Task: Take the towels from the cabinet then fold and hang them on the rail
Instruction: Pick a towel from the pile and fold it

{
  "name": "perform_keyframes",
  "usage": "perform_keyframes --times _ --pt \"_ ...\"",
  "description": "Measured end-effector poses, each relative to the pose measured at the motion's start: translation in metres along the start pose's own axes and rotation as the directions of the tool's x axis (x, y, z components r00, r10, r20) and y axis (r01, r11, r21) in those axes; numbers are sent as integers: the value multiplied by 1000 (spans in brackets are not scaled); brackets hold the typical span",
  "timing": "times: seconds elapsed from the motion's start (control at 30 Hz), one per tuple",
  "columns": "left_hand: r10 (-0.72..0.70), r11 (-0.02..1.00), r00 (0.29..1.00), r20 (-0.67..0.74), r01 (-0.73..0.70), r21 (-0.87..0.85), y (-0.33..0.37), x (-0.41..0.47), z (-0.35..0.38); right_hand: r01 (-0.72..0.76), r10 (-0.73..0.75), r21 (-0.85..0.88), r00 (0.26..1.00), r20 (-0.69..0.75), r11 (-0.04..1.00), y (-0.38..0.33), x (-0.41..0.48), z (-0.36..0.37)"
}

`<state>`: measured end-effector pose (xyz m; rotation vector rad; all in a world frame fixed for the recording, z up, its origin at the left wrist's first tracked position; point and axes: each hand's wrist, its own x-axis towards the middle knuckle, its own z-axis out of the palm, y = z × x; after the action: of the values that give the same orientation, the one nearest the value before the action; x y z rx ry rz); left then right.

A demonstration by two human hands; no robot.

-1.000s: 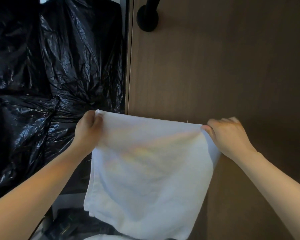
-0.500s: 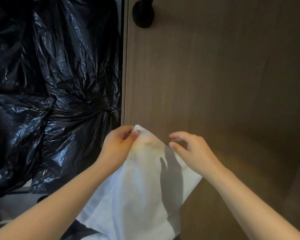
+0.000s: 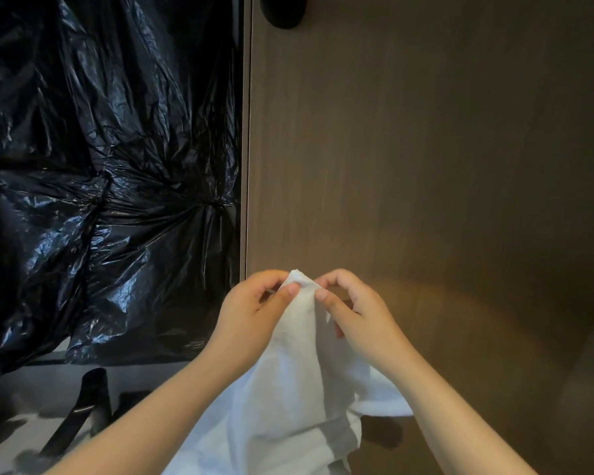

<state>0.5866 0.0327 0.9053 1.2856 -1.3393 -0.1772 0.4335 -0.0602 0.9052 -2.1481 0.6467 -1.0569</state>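
One left hand (image 3: 251, 317), one right hand (image 3: 366, 322), one white towel (image 3: 288, 389), one wooden panel (image 3: 426, 149), one black knob (image 3: 282, 12).

Before me: brown wood-grain panel (image 3: 426, 149), warm light patch (image 3: 443, 296) low on it. Black round fitting (image 3: 282, 12) near top. To my left, crinkled glossy black plastic sheeting (image 3: 100, 166); pale strip (image 3: 31, 382) below.

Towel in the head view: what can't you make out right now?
- Towel lower end: cut off by the head view's bottom edge.
- Its top corners: covered by the pinching fingers of the left hand and right hand; layer count unclear.
- Black round fitting: cut by the top edge; rail or not, cannot tell.
- Dark objects at lower left: too dim to identify.
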Motion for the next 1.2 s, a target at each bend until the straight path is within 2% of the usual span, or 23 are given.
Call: perform_keyframes --times 0.2,0.33,0.43,0.57,0.7,1.0,1.2 --pt "-112 994 992 -53 113 7 -10 -20 -3 -31 35 63 997 -64 998 7 -8 1" --pt "-98 990 995 -19 99 99 -16 -37 -2 -66 75 106 994 -79 992 10 -15 2" --pt "-108 993 993 -40 110 32 -17 -44 1 -97 101 91 994 -44 991 8 -21 5" --pt "-96 994 995 -22 98 55 -16 -46 4 -117 119 72 992 -29 990 5 -26 6" --pt "-83 995 997 -8 83 60 -17 -48 5 -78 82 107 996 -31 991 -1 -27 1" --pt "-24 998 998 55 21 55 -14 -49 9 47 -49 65 998 43 997 -9 -23 -5" --pt "-16 992 990 140 -2 129 -20 -49 10 100 -99 -2 991 -92 995 -8 -23 -14"
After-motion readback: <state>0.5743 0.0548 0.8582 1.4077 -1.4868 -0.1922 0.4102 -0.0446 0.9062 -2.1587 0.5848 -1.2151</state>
